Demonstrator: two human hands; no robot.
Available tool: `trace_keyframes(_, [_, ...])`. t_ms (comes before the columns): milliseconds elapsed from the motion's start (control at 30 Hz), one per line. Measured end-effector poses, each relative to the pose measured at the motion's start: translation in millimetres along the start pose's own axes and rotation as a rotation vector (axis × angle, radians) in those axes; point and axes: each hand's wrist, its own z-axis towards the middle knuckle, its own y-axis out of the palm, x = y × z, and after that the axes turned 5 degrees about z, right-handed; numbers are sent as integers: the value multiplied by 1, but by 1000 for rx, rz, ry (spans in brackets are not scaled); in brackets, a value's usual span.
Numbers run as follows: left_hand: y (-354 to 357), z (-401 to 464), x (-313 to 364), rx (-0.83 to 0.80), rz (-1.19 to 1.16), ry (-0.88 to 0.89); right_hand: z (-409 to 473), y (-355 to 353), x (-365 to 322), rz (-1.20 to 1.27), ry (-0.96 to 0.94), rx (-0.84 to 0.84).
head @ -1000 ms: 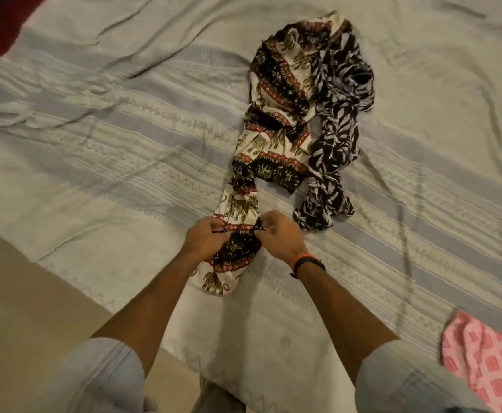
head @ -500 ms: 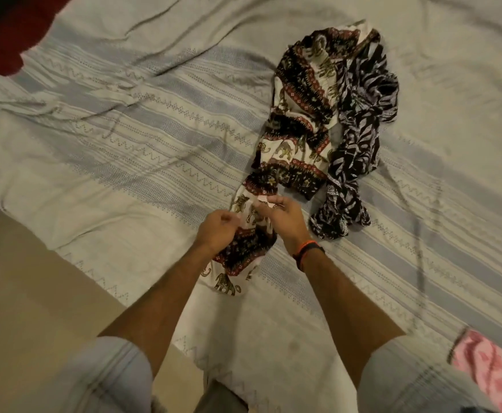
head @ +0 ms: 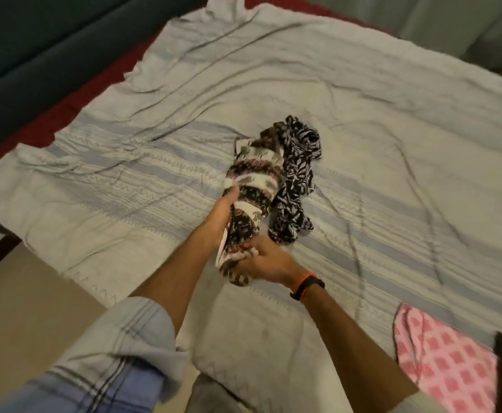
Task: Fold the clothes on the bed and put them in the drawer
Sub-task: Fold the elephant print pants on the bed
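Note:
A cream, black and red elephant-print garment [head: 252, 186] is bunched lengthwise on the striped grey bedsheet [head: 392, 129]. My right hand [head: 269, 262] grips its near end, fingers curled round the cloth. My left hand [head: 223, 216] holds its left side from below, thumb against the fabric. A black-and-white zebra-print garment [head: 296, 180] lies crumpled right beside it, touching its right edge. A pink checked garment [head: 443, 359] lies at the bed's near right corner.
A dark red mattress edge [head: 74, 108] shows beyond the sheet at the left, with a dark green surface [head: 35, 40] past it. Beige floor [head: 14, 308] lies at the near left. No drawer is in view.
Both hands have gathered the elephant-print garment and raised it off the sheet. The left hand slid further along it. The view has pulled back, showing more of the bed.

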Motion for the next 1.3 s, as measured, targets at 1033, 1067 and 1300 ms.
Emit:
trace_keyframes(1033, [40, -249, -62, -62, 173, 281, -180, 11, -86, 925, -339, 241])
trace_keyframes(1067, [40, -251, -54, -79, 45, 274, -188, 15, -90, 932, -371, 225])
trace_keyframes(1300, [45, -257, -19, -164, -389, 293, -217, 33, -68, 728, -385, 253])
